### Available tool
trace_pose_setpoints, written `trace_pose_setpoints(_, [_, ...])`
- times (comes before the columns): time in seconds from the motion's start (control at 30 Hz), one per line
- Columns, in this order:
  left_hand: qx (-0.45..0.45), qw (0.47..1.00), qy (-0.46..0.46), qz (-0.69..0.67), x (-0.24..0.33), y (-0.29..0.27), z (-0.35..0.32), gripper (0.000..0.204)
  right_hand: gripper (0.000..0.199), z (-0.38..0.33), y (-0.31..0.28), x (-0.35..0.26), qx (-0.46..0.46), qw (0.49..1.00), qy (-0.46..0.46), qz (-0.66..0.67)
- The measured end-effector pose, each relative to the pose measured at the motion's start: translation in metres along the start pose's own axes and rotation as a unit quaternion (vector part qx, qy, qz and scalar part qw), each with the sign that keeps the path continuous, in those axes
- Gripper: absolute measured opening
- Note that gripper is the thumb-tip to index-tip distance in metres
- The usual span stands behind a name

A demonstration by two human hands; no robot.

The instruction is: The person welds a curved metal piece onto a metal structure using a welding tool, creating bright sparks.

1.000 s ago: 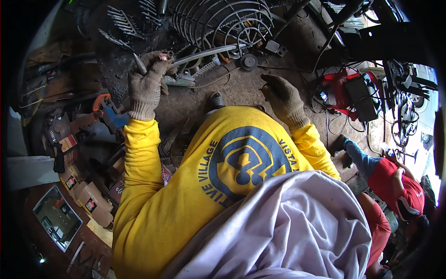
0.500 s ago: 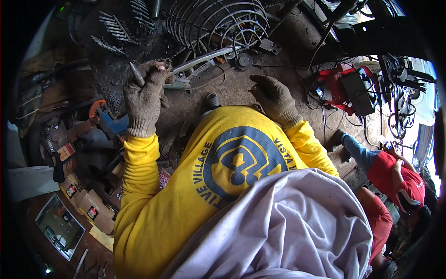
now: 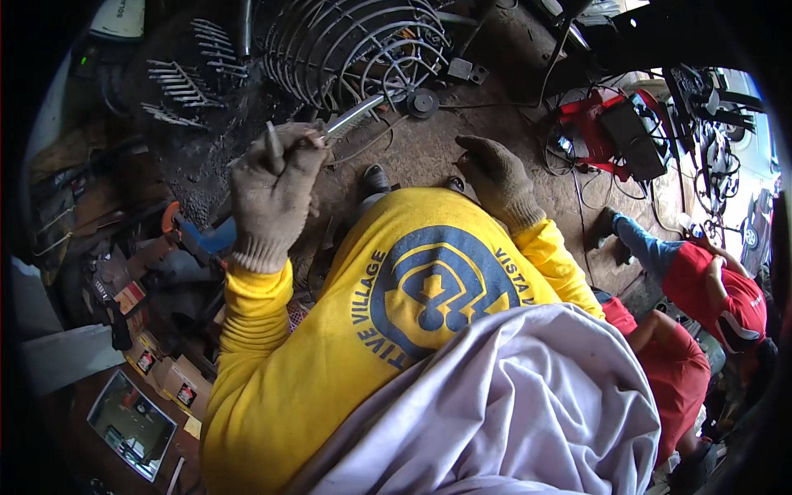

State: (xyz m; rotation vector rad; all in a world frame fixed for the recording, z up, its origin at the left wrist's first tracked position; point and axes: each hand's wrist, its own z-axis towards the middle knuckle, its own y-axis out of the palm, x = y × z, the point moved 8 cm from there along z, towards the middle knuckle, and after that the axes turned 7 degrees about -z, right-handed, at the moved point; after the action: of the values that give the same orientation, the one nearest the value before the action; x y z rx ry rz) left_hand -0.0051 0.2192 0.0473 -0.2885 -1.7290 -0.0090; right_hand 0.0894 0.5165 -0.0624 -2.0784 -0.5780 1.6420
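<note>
In the head view, the left hand (image 3: 276, 194) grips a rod (image 3: 274, 147), its tip clear of the fingers; the right hand (image 3: 499, 180) curls loosely, seemingly empty. A bar (image 3: 363, 114) runs from beside the left hand toward the grille (image 3: 355, 49); whether it is held too, I cannot tell. Good handling probably calls for a firm grip, tip angled outward.

Strong daylight entered from the right, bleaching the light-coloured vehicle (image 3: 763, 157) there. The far left sank into deep shadow; the yellow shirt (image 3: 272, 404) was well lit, the left hand (image 3: 276, 194) duller. A glint ran along the metal bar (image 3: 363, 110). Fisheye distortion curved the edges, and black vignetting swallowed the corners.
</note>
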Motion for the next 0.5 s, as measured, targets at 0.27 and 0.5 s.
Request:
trace_pose_setpoints(0.27, [0.013, 0.999, 0.029, 0.028, 0.028, -0.028, 0.020, 0.020, 0.035, 0.014, 0.012, 0.002, -0.031, 0.999, -0.010, 0.016])
trace_pose_setpoints(0.5, [0.015, 0.997, 0.013, 0.075, 0.044, -0.028, 0.022, 0.024, 0.034, 0.022, 0.013, 0.003, -0.033, 0.999, -0.012, 0.026])
